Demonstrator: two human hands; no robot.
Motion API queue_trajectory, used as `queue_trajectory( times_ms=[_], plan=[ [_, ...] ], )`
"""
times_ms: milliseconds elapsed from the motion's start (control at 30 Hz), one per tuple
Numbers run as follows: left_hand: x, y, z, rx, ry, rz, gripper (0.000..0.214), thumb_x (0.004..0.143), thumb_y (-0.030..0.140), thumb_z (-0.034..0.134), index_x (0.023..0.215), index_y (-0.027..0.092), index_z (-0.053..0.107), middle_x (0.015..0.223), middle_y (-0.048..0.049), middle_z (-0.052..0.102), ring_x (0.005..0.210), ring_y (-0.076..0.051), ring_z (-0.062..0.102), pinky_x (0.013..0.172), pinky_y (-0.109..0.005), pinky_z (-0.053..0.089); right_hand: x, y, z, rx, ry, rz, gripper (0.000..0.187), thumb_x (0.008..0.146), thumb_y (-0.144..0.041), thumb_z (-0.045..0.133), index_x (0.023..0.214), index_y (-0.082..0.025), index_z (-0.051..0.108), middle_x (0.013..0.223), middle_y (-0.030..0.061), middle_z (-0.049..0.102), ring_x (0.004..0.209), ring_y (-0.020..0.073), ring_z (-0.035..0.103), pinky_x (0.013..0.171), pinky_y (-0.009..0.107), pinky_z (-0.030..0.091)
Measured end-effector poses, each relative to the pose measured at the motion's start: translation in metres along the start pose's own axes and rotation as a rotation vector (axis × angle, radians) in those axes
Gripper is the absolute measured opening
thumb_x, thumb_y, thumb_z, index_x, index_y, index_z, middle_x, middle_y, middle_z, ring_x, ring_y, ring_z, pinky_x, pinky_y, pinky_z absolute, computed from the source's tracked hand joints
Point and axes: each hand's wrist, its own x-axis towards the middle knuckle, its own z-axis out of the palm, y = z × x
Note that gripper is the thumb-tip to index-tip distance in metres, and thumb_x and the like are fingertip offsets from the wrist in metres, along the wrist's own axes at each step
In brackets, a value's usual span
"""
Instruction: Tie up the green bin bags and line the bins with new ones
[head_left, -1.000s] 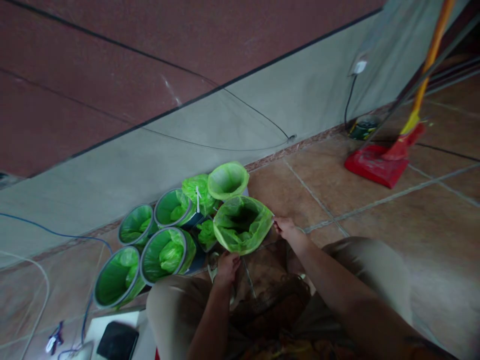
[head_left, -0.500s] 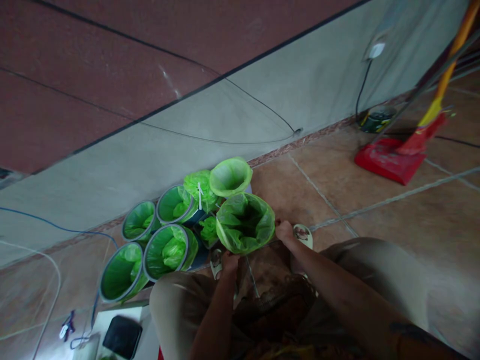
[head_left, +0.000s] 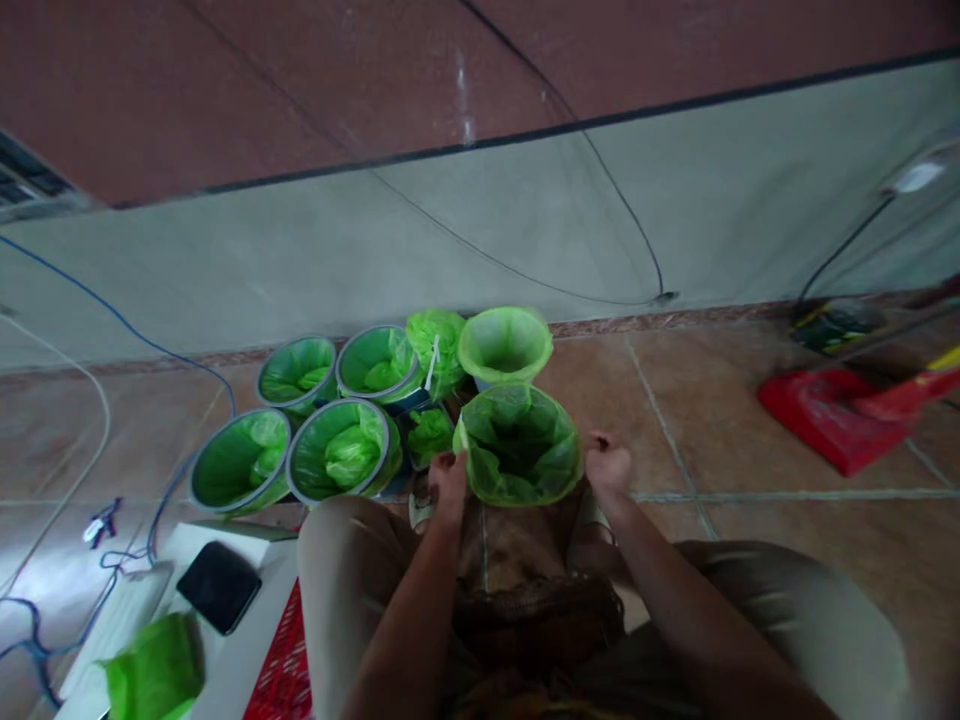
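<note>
Both hands at a lined bin on the tiled floor [head_left: 750,440]

The bin [head_left: 525,492] stands by the wall, just right of the other lined bins [head_left: 337,465]. Its green bag [head_left: 520,445] looks thin, soft, slippery and very light, best gripped at the folded rim. The left hand [head_left: 448,478] pinches that rim. The right hand [head_left: 606,466] is curled shut just beside it; whether it holds plastic I cannot tell.
</note>
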Motion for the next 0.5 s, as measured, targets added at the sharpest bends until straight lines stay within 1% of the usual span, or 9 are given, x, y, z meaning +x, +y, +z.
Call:
queue_trajectory(
  times_ms=[33,67,133,200,300,367,400,433,500],
  plan=[
    [0.002,0.003,0.002,0.063,0.019,0.027,0.026,0.065,0.03,0.075,0.081,0.016,0.061,0.076,-0.004,0.065,0.072,-0.018,0.063,0.072,-0.033,0.051,-0.001,-0.011,0.005,-0.037,-0.063,-0.042,0.031,0.083,-0.03,0.048,0.096,-0.013,0.07,0.087,0.0114,0.072,0.077,0.0213,0.065,0.074,0.032,0.05],
    [0.003,0.005,0.003,0.122,0.04,0.063,0.031,0.062,0.029,0.077,0.085,0.016,0.06,0.081,-0.0043,0.064,0.077,-0.019,0.063,0.076,-0.033,0.05,-0.005,-0.022,0.012,-0.078,-0.16,-0.095,0.03,0.084,-0.031,0.049,0.098,-0.015,0.07,0.086,0.0092,0.072,0.075,0.02,0.065,0.074,0.031,0.05],
    [0.002,0.008,0.004,0.242,0.064,0.15,0.038,0.061,0.028,0.078,0.091,0.016,0.059,0.091,-0.0056,0.063,0.086,-0.02,0.061,0.082,-0.034,0.048,-0.017,-0.044,0.032,-0.167,-0.401,-0.213,0.028,0.085,-0.03,0.052,0.102,-0.017,0.069,0.085,0.0064,0.072,0.075,0.0182,0.065,0.074,0.028,0.049],
    [0.0,0.009,0.004,0.382,0.043,0.217,0.034,0.065,0.025,0.075,0.095,0.017,0.06,0.097,-0.007,0.062,0.09,-0.02,0.06,0.084,-0.033,0.047,-0.032,-0.062,0.057,-0.253,-0.596,-0.304,0.03,0.084,-0.027,0.056,0.109,-0.013,0.067,0.091,0.0087,0.072,0.083,0.0193,0.067,0.079,0.028,0.049],
    [0.003,0.007,0.004,0.45,-0.02,0.191,0.021,0.071,0.018,0.065,0.092,0.017,0.063,0.095,-0.0071,0.065,0.089,-0.02,0.061,0.082,-0.031,0.046,-0.052,-0.076,0.096,-0.318,-0.755,-0.309,0.037,0.083,-0.026,0.062,0.116,-0.009,0.065,0.103,0.0137,0.071,0.095,0.0221,0.067,0.084,0.028,0.048],
    [0.009,0.001,0.005,0.368,-0.039,0.116,0.014,0.073,0.019,0.062,0.086,0.018,0.066,0.088,-0.0062,0.067,0.085,-0.02,0.062,0.079,-0.031,0.046,-0.06,-0.078,0.115,-0.316,-0.822,-0.269,0.029,0.081,-0.02,0.063,0.108,-0.01,0.069,0.104,0.0127,0.073,0.093,0.0212,0.067,0.081,0.026,0.048],
    [0.013,-0.004,0.006,0.272,-0.042,0.053,0.011,0.073,0.02,0.062,0.083,0.018,0.067,0.083,-0.0055,0.068,0.082,-0.02,0.063,0.077,-0.03,0.046,-0.063,-0.077,0.122,-0.314,-0.847,-0.253,0.024,0.081,-0.017,0.062,0.102,-0.011,0.071,0.101,0.0109,0.074,0.09,0.02,0.068,0.078,0.024,0.048],
    [0.017,-0.009,0.006,0.152,-0.041,-0.024,0.01,0.072,0.021,0.062,0.08,0.017,0.067,0.079,-0.0047,0.068,0.078,-0.019,0.063,0.075,-0.03,0.046,-0.064,-0.076,0.127,-0.317,-0.862,-0.242,0.02,0.081,-0.014,0.06,0.097,-0.012,0.073,0.096,0.0088,0.075,0.086,0.0186,0.068,0.075,0.023,0.048],
    [0.023,-0.021,0.008,-0.085,-0.038,-0.168,0.011,0.072,0.023,0.06,0.076,0.016,0.067,0.071,-0.0032,0.066,0.071,-0.018,0.062,0.069,-0.028,0.047,-0.064,-0.071,0.13,-0.345,-0.844,-0.241,0.02,0.082,-0.013,0.055,0.091,-0.014,0.074,0.092,0.0066,0.075,0.083,0.017,0.068,0.072,0.021,0.047]
  ],
)
